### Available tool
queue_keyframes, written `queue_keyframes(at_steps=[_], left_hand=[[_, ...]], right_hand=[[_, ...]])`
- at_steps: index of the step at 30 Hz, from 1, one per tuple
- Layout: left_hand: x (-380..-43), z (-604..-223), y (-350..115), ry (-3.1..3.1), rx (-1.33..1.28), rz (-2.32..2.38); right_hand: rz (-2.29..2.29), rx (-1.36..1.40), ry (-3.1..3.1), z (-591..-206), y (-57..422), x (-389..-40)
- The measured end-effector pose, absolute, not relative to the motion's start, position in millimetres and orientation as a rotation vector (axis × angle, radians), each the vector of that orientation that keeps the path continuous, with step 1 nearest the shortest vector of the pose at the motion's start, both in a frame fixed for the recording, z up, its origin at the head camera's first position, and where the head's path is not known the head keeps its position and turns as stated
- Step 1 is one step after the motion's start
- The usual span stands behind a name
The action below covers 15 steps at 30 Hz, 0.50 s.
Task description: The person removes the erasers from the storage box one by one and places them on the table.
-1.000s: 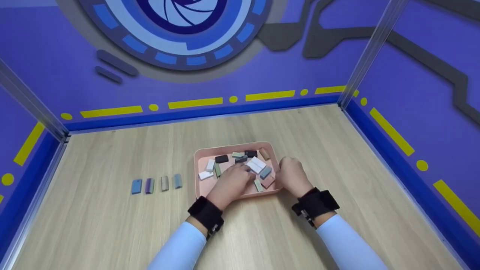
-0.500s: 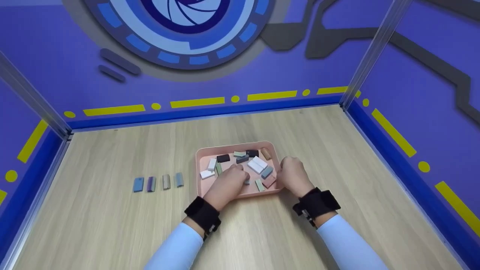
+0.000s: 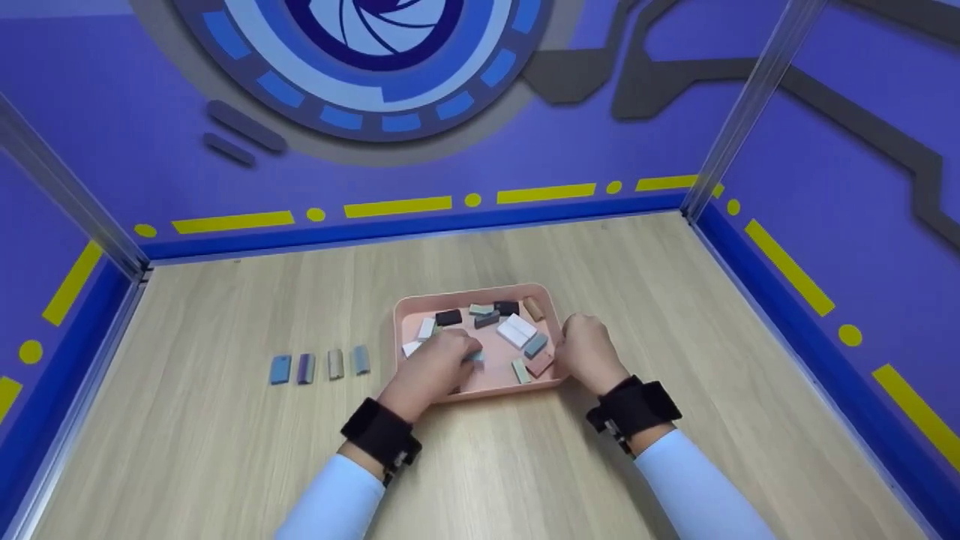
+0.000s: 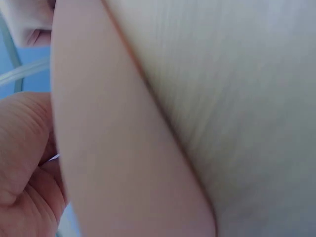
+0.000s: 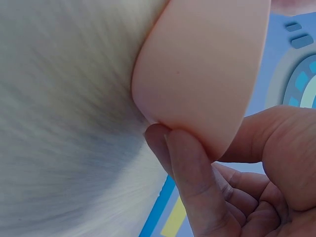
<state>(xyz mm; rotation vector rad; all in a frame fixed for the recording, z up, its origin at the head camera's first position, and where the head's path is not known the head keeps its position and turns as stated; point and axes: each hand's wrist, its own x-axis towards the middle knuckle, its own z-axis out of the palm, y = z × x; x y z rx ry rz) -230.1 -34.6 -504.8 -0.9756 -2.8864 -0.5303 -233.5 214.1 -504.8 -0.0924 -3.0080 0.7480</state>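
A pink tray (image 3: 437, 299) of small, mostly oblong blocks sits on the table. My left hand (image 3: 435, 365) is inside its left part, fingers curled, pinching a light blue block (image 3: 477, 356) that mostly hides under the fingers. In the left wrist view, the tray's outer wall (image 4: 123, 148) covers the fingertips of that hand. My right hand (image 3: 591, 351) grips the tray's right front corner; in the right wrist view, the thumb and fingers (image 5: 190, 163) pinch the wall from both sides. White blocks (image 3: 517, 331), black blocks (image 3: 448, 318) and a reddish block (image 3: 540, 364) lie loose inside.
Left of the tray, a row stands on the wooden table (image 3: 225, 450): a blue block (image 3: 280, 369), a purple and green one (image 3: 306, 369), a beige one (image 3: 335, 364) and a grey-blue one (image 3: 361, 360). Purple panels (image 3: 420, 176) enclose the table's back and sides.
My left hand has moved left across the tray, carrying the light blue block with it. The right hand keeps its hold on the tray's corner. The row of blocks is unchanged.
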Motion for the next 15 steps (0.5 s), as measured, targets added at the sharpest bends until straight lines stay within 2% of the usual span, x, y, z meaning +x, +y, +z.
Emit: queue_keyframes(at_steps=[8,15], left_hand=[[-229.5,-480.4,-70.5,-2.843,-0.666,-0.629],[-231.6,-456.7,-102.3,-2.723,-0.388,-0.831]], right_hand=[[0.830,-0.159,-3.045,-503.4,213.9,-234.9],[0.775,-0.090,-3.001,-505.4,215.2,-233.7]])
